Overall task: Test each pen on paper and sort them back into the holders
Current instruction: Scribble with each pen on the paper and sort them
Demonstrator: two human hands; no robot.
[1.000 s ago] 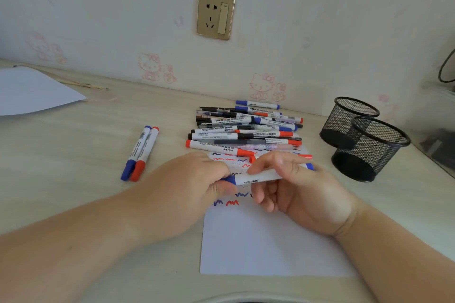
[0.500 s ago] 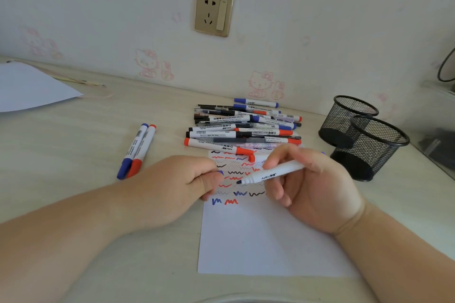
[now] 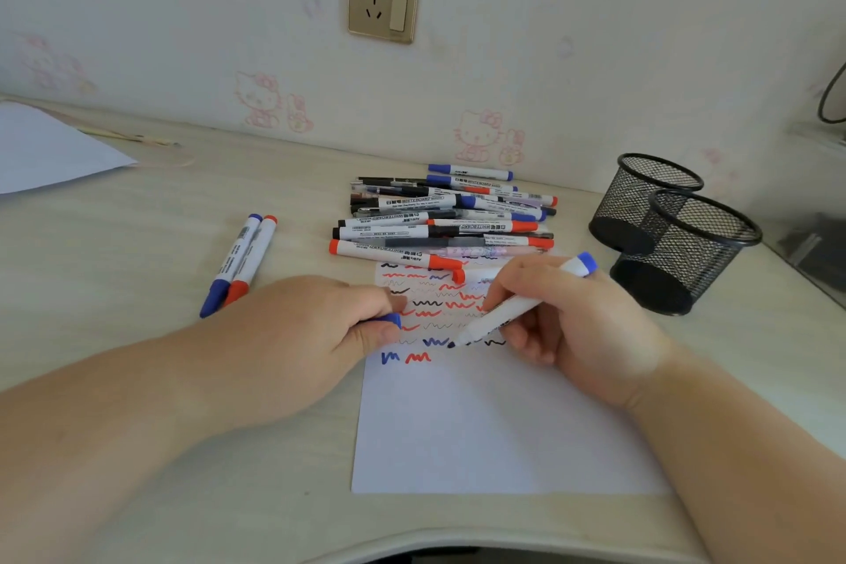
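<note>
While left hand pinches blue cap, right hand grips marker, tip on paper.

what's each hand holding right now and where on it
The right hand grips an uncapped blue marker around its barrel, tip down at the paper. The left hand pinches its blue cap.

Even, soft daylight, moderately bright; shadows faint, no glare. Wide-angle distortion bends the desk edge near the bottom. Detail slightly soft overall, worse at the right margin.
</note>
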